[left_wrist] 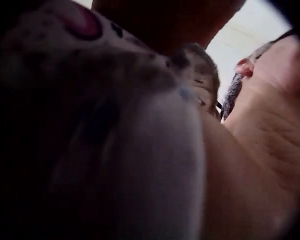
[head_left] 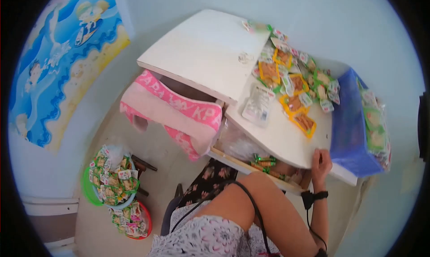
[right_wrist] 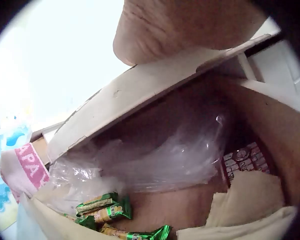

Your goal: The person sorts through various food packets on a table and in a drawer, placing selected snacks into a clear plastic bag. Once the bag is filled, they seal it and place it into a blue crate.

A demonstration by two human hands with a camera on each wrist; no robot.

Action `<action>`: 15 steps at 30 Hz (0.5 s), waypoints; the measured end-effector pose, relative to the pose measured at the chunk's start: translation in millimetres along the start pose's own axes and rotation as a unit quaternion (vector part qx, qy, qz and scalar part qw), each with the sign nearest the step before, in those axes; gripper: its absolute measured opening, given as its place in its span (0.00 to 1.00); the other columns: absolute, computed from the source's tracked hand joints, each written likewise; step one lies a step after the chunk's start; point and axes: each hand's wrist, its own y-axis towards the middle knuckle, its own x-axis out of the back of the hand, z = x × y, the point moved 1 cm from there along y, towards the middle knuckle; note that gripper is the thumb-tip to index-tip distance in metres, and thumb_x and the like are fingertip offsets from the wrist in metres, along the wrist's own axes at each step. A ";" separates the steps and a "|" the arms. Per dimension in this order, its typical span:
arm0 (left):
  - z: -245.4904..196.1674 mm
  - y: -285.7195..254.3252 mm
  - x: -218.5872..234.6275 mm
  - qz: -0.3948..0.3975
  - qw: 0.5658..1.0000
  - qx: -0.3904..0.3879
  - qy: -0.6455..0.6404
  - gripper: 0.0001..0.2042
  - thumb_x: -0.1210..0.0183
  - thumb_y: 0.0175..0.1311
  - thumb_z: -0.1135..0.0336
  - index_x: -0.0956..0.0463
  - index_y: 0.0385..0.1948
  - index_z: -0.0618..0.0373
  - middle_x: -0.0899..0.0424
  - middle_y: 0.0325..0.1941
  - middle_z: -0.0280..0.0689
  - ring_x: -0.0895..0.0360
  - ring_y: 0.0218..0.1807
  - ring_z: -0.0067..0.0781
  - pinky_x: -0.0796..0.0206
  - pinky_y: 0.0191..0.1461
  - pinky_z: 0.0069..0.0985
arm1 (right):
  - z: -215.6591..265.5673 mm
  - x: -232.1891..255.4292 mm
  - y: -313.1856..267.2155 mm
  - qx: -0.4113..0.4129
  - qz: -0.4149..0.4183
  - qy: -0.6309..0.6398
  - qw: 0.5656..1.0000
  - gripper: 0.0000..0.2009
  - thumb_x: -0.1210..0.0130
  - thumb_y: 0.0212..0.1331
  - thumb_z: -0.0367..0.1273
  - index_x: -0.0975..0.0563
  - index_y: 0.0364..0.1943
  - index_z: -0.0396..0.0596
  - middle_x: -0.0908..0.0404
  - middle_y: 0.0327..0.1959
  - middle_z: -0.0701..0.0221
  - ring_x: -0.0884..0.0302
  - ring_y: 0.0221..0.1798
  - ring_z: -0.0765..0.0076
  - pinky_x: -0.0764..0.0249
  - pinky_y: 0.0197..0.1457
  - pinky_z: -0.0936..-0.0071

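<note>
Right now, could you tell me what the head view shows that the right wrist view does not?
Only the head view shows the snack packets spread on the white tabletop, the blue bin and the floor baskets. Only the right wrist view shows the calculator and clear plastic bag inside the drawer. Both show the right hand on the tabletop edge, green packets and the pink towel.

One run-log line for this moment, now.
right hand: on desk edge | left hand: unseen | drawer: open, green packets inside
</note>
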 end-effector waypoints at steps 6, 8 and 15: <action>5.8 0.7 0.4 0.000 1.000 -0.008 -0.013 0.13 0.38 0.65 0.56 0.23 0.38 0.56 0.19 0.34 0.44 0.19 0.37 0.46 0.28 0.40 0.40 | -4.9 1.8 -1.8 -0.009 -0.004 -0.001 1.000 0.11 0.41 0.68 0.27 0.27 0.27 0.41 0.32 0.22 0.68 0.38 0.23 0.71 0.38 0.28 0.72; 2.3 -2.6 0.2 -0.001 1.000 -0.011 -0.015 0.13 0.38 0.65 0.56 0.23 0.38 0.56 0.19 0.35 0.44 0.19 0.37 0.46 0.28 0.40 0.40 | -4.6 4.1 3.7 0.002 -0.007 -0.008 1.000 0.11 0.40 0.68 0.27 0.27 0.27 0.41 0.33 0.22 0.68 0.39 0.23 0.71 0.38 0.28 0.71; 0.8 -12.3 0.1 -0.019 0.999 -0.010 -0.038 0.13 0.38 0.65 0.55 0.22 0.39 0.55 0.18 0.35 0.44 0.19 0.38 0.45 0.27 0.41 0.39 | -6.1 2.1 1.8 -0.007 -0.025 -0.009 1.000 0.10 0.39 0.67 0.26 0.27 0.27 0.41 0.33 0.21 0.68 0.39 0.22 0.71 0.38 0.27 0.72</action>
